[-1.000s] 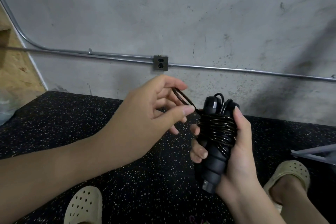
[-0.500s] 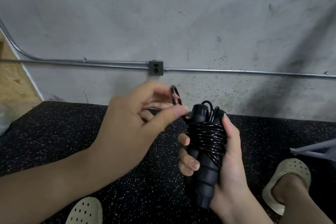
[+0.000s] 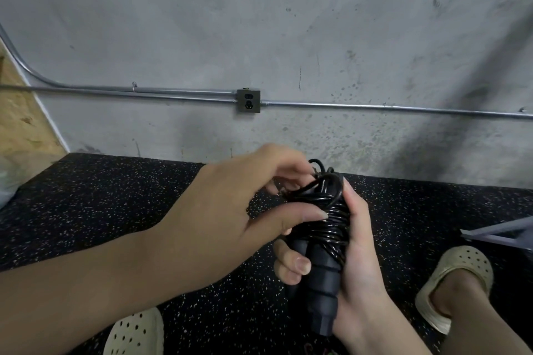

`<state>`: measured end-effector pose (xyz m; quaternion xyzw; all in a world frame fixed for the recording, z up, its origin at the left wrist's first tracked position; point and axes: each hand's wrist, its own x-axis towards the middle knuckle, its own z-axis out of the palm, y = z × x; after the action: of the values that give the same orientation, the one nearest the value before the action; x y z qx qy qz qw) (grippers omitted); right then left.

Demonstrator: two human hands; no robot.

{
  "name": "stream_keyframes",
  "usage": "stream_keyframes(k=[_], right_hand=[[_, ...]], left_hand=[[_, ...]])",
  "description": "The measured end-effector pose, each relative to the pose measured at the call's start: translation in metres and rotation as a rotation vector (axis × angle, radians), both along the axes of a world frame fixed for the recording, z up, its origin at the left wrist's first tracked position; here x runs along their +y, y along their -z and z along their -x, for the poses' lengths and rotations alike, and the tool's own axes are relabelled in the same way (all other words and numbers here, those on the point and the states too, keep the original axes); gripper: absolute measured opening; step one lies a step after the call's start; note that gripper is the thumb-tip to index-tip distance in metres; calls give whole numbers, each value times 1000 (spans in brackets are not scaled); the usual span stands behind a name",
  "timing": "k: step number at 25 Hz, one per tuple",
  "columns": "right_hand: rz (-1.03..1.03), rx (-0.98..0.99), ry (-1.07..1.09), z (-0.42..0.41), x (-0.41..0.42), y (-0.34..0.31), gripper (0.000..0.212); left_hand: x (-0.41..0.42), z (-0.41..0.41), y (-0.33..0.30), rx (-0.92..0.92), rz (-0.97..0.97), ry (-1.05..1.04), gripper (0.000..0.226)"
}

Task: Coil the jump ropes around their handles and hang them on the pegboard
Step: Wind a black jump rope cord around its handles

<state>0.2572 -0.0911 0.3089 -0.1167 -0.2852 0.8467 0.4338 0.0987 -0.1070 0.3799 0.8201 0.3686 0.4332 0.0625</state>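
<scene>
Jump rope (image 3: pixel 323 222) above speckled rubber floor (image 3: pixel 115 210)

Dim, perhaps overhead light; warped edges.

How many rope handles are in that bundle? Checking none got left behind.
2. Both handles stand side by side, upright in the right hand, cord wrapped round their tops; left hand partly hides them.

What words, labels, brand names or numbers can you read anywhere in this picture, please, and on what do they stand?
None can be read.
Jump rope handles: plain black, no brand or label shows.
Wall outlet: no marking legible.
Perforated shoes: no logo shows.
Concrete wall: only stains and scuffs.
</scene>
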Motion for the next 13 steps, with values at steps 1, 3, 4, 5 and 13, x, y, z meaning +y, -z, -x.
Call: stream_keyframes(k=[1, 3, 4, 5, 13], right_hand=[[3, 12, -14, 0, 1, 1, 62], [-2, 22, -27, -2, 3, 3, 61], [-8, 19, -20, -4, 4, 3, 58], [-14, 10, -5, -5, 4, 2, 56], [-45, -45, 31, 3, 0, 1, 61]], left_hand=[[-1, 0, -2, -24, 36, -21, 33], [1, 3, -3, -36, 55, -65, 30], [2, 5, -3, -25, 43, -91, 28], [3, 7, -4, -14, 36, -115, 28], [9, -2, 2, -62, 191, -132, 56]])
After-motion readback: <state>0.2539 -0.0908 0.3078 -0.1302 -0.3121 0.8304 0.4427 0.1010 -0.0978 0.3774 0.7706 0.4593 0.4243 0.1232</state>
